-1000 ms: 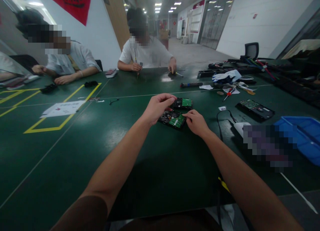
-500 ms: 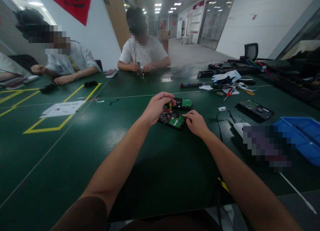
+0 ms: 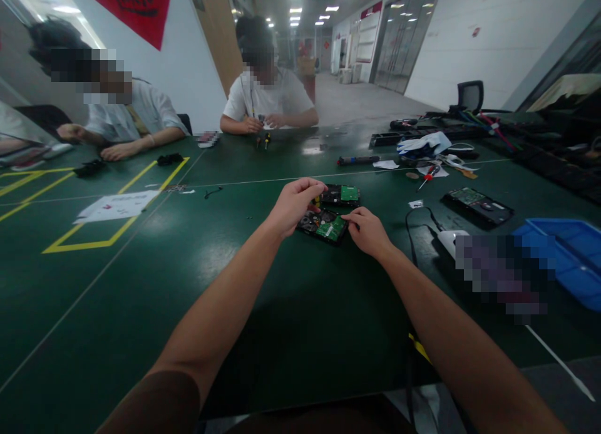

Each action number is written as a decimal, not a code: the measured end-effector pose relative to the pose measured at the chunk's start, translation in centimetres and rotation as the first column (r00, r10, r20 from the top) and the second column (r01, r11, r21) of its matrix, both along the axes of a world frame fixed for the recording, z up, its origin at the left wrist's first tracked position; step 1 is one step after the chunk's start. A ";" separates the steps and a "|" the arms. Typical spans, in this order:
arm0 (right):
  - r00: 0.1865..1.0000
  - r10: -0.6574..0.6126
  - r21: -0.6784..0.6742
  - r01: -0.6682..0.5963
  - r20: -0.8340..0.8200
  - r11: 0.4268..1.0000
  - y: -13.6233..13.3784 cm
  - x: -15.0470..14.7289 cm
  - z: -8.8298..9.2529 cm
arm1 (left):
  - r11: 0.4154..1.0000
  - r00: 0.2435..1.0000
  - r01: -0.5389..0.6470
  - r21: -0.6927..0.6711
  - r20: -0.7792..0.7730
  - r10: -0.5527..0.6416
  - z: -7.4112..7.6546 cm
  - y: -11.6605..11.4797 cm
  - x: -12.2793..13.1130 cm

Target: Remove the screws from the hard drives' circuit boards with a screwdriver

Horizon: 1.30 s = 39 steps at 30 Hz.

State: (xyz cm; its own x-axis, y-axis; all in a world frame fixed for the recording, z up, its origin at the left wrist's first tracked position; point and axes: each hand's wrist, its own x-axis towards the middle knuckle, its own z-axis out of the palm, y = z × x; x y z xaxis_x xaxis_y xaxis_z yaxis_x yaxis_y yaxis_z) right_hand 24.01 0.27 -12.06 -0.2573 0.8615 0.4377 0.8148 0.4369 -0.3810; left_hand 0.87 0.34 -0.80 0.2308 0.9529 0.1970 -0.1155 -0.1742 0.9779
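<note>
Two hard drives lie circuit-side up in the middle of the green table. The near hard drive (image 3: 323,225) sits between my hands; the far hard drive (image 3: 342,195) lies just behind it. My left hand (image 3: 293,203) hovers over the near drive's left end, fingers curled round a small screwdriver with a yellow and black handle (image 3: 318,201). My right hand (image 3: 369,230) rests at the drive's right corner, fingers pinched against its edge and the green board.
A third drive (image 3: 477,205) lies to the right, with a blue tray (image 3: 568,252), a black cable (image 3: 416,224) and a red screwdriver (image 3: 429,175). Two people sit across the table at far left and centre. A paper (image 3: 115,205) lies in a yellow-taped square.
My hands stay almost still on the near drive; the left hand's fingers shifted slightly round the screwdriver. The person opposite drew both hands in toward the chest.
</note>
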 end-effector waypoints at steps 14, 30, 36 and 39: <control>1.000 -0.011 -0.009 0.011 -0.007 1.000 0.0 0.0 0.0 | 0.993 0.994 0.106 -0.047 0.005 -0.106 0.4 -0.2 -0.1; 1.000 -0.016 -0.007 0.016 -0.006 1.000 0.1 0.1 -0.2 | 0.995 0.992 0.097 0.007 -0.080 -0.096 0.4 -0.1 -0.3; 1.000 -0.016 -0.006 0.016 -0.011 1.000 0.1 -0.1 -0.1 | 0.998 0.990 0.045 0.032 -0.133 -0.040 0.4 -0.1 -0.4; 1.000 -0.016 -0.001 0.015 -0.012 1.000 0.1 -0.1 -0.1 | 0.999 0.990 0.040 0.027 -0.135 -0.036 0.5 -0.1 -0.4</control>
State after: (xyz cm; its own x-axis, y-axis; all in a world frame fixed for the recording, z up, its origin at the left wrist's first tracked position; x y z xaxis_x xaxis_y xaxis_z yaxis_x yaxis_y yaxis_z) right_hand 23.92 0.34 -12.19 -0.2387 0.8660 0.4394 0.8168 0.4238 -0.3914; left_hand 0.44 0.22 -0.26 0.2928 0.9371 0.1897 0.0094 -0.2012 0.9795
